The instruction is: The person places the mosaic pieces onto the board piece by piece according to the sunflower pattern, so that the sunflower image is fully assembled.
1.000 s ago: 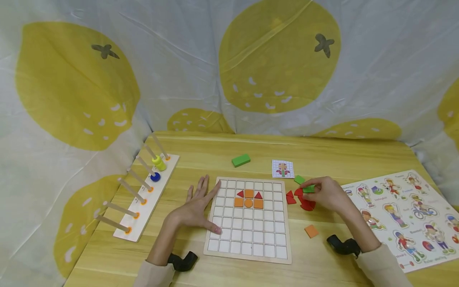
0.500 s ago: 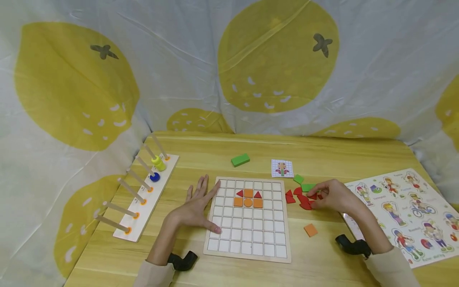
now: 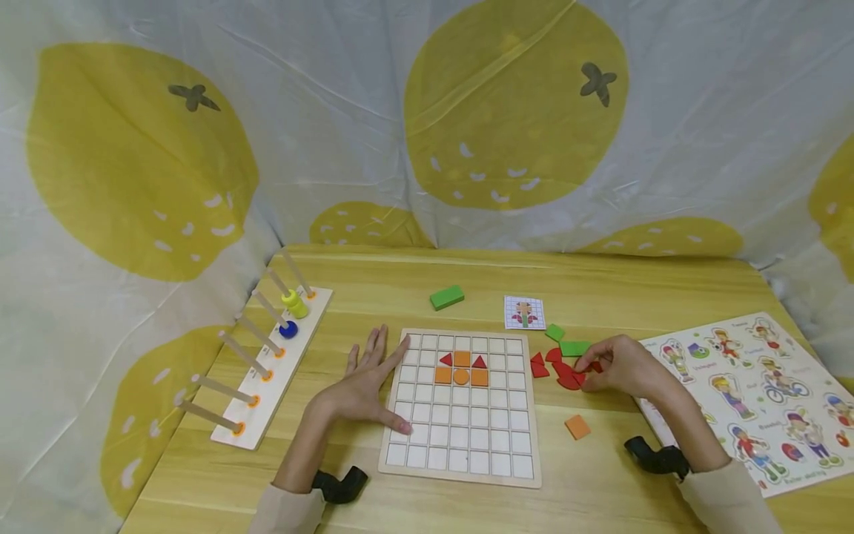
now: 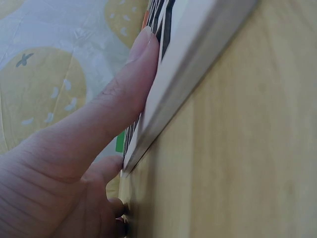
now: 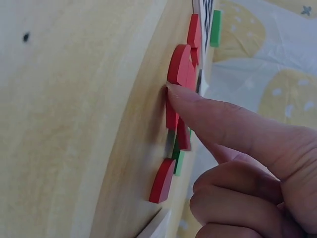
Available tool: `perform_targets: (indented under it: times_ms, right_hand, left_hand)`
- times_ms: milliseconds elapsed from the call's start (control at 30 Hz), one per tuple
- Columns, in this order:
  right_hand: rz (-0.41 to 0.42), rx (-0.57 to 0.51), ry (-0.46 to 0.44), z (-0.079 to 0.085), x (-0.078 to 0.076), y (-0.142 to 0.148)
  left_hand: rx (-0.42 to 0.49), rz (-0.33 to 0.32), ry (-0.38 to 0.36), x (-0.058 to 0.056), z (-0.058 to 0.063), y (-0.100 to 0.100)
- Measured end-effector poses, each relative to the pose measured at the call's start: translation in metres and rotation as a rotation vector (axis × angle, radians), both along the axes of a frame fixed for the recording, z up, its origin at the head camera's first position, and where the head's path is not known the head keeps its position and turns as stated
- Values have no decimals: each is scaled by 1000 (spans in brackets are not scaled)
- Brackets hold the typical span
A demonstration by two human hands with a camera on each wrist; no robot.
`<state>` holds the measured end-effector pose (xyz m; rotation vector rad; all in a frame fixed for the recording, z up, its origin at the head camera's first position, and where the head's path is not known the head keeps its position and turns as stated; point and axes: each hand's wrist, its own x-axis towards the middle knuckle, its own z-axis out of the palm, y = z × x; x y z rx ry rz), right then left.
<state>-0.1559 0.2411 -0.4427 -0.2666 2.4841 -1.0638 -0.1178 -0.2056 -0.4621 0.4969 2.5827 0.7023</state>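
My left hand (image 3: 363, 393) lies spread at the left side of the wooden grid board (image 3: 460, 475), thumb on its edge and index finger at its upper left corner. On the board sit orange squares (image 3: 462, 359), an orange circle (image 3: 462, 377) and two red triangles (image 3: 479, 362). Right of the board, my right hand (image 3: 620, 363) pinches a red quarter-circle block (image 5: 172, 106) in a cluster of red pieces (image 3: 568, 381). In the right wrist view the thumb tip presses the block's side; the index fingertip is mostly hidden.
A green rectangle (image 3: 574, 348) and green square (image 3: 554, 331) lie behind the red pieces, near a pattern card (image 3: 524, 312). An orange square (image 3: 577, 426) lies in front. A peg stand (image 3: 260, 400) is left, a sports picture board (image 3: 754, 408) right, a green block (image 3: 447, 297) behind.
My right hand has let go of the green rectangle, moved slightly right and toward me, and come down among the red pieces. My left hand has stayed still.
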Motion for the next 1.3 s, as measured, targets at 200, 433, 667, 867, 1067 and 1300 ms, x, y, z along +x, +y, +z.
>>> perform_targets:
  times_ms: [200, 433, 667, 867, 1067, 1300]
  right_hand:
    - [-17, 12, 32, -2, 2, -3]
    - [38, 26, 80, -5, 0, -3]
    - [75, -47, 101, 2, 2, -22]
    - [150, -94, 86, 5, 12, -74]
    - [204, -48, 39, 7, 22, -121]
    - [232, -22, 78, 4, 20, -136]
  left_hand:
    - [-1, 3, -3, 0, 0, 0]
    - [-1, 1, -3, 0, 0, 1]
    - [-1, 4, -3, 1, 1, -1]
    - [4, -1, -4, 1, 2, -1]
    - [0, -7, 2, 0, 2, 0]
    - [0, -10, 6, 0, 2, 0]
